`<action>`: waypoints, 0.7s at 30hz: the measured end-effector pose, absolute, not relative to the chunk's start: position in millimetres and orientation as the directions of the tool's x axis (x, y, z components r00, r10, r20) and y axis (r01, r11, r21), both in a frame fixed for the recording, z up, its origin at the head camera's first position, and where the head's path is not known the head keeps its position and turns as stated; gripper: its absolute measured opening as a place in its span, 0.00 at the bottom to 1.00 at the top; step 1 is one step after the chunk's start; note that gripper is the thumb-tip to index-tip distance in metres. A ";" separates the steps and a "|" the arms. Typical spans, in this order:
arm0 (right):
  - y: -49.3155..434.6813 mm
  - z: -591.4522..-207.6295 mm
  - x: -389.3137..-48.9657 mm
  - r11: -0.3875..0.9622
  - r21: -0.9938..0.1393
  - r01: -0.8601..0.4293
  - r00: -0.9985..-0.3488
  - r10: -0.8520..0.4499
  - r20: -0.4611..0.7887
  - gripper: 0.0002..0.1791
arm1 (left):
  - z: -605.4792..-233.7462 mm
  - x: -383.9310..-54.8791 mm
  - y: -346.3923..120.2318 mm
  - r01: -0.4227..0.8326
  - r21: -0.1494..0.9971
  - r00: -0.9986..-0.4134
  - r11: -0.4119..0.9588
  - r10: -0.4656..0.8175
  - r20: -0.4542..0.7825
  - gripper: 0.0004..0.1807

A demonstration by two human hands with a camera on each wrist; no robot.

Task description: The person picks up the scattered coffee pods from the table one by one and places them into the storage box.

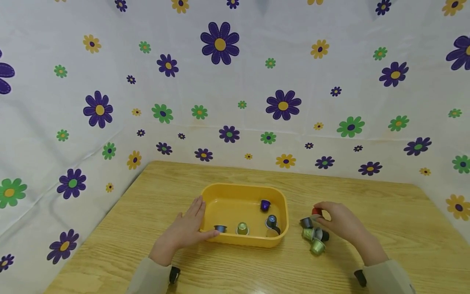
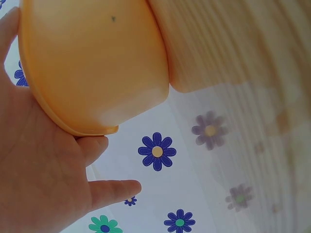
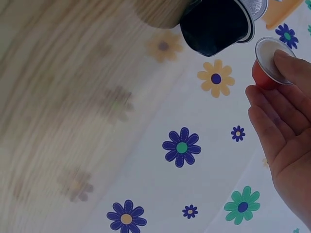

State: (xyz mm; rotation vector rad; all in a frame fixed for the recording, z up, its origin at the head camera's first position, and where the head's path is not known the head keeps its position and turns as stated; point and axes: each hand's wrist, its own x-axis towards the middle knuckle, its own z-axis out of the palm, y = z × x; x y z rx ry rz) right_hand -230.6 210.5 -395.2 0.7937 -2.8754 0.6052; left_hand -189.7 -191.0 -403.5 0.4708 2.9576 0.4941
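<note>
A small red cup-shaped capsule with silvery lid (image 1: 316,211) is right of the yellow rounded rectangular plastic tray (image 1: 242,239), pinched by the right hand (image 1: 341,220). The step seems picking up; next probably calls for lifting clear of the green and dark shiny capsules (image 1: 317,247), also right of the tray. The left hand (image 1: 185,228), fingers extended, touches the tray's left end. I can read no brand.

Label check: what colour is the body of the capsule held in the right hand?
Red capsule body; shows best in the right wrist view.
</note>
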 end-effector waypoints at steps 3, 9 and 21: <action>208.0 -393.6 -227.9 0.782 -0.356 -0.511 -0.859 -0.466 0.210 0.17 | -403.9 -189.8 -191.2 0.279 0.332 -0.947 0.901 0.315 -0.057 0.54; 204.4 -392.5 -224.8 0.778 -0.349 -0.521 -0.853 -0.464 0.238 0.17 | -405.6 -190.9 -191.9 0.286 0.327 -0.945 0.900 0.321 -0.056 0.55; 192.4 -389.5 -222.1 0.752 -0.322 -0.574 -0.817 -0.499 0.290 0.16 | -408.7 -191.7 -194.0 0.304 0.324 -0.942 0.896 0.333 -0.038 0.56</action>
